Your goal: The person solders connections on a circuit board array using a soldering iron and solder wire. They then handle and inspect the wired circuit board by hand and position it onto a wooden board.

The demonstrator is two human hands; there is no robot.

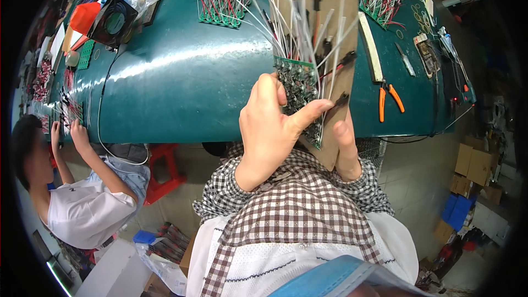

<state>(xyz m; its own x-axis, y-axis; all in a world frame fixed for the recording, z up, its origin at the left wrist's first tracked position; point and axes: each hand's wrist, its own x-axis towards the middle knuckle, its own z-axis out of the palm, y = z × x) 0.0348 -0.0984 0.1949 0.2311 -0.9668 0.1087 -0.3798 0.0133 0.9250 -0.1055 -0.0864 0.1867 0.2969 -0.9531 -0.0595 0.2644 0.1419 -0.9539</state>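
My left hand grips a green circuit board panel by its left edge, the thumb stretched across its lower part. White wires and several black connectors stick up from the panel. Behind it lies a tilted sheet of brown cardboard, raised off the table's front edge. My right hand holds the cardboard at its lower right side; the thumb shows, while the other fingers are hidden behind the sheet.
On the green table lie orange-handled pliers, a white strip, a knife and more wired boards. A small black fan stands at left. A co-worker handles wired boards at far left, near a red stool.
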